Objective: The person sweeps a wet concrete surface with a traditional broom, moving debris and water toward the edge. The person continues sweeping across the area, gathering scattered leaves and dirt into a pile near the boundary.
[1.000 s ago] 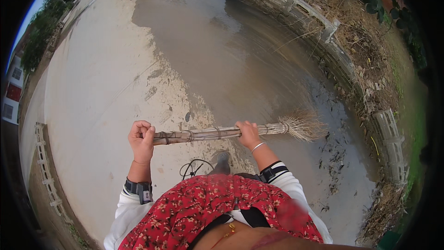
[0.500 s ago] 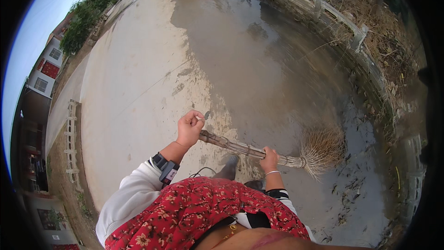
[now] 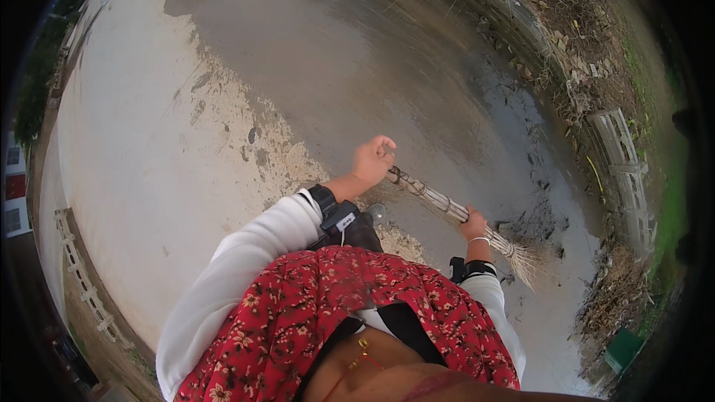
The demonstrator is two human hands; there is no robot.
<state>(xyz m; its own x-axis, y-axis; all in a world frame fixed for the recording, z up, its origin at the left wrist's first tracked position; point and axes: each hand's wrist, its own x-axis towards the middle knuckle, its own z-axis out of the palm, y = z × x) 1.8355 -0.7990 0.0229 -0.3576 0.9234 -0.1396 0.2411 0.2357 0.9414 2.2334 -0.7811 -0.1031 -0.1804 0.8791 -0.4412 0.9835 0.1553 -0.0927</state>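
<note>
A long twig broom with a pale, wire-bound stick handle (image 3: 432, 195) slants over a wet grey concrete road (image 3: 350, 89). The left hand (image 3: 374, 158) curls its fingers closed about the handle's top end; the right hand (image 3: 474, 224) wraps its fingers tightly round the shaft just above the bristles. Dark wet mud (image 3: 540, 223) lies beside the broom's bristle end, a pale concrete railing (image 3: 627, 175) well beyond it.
</note>
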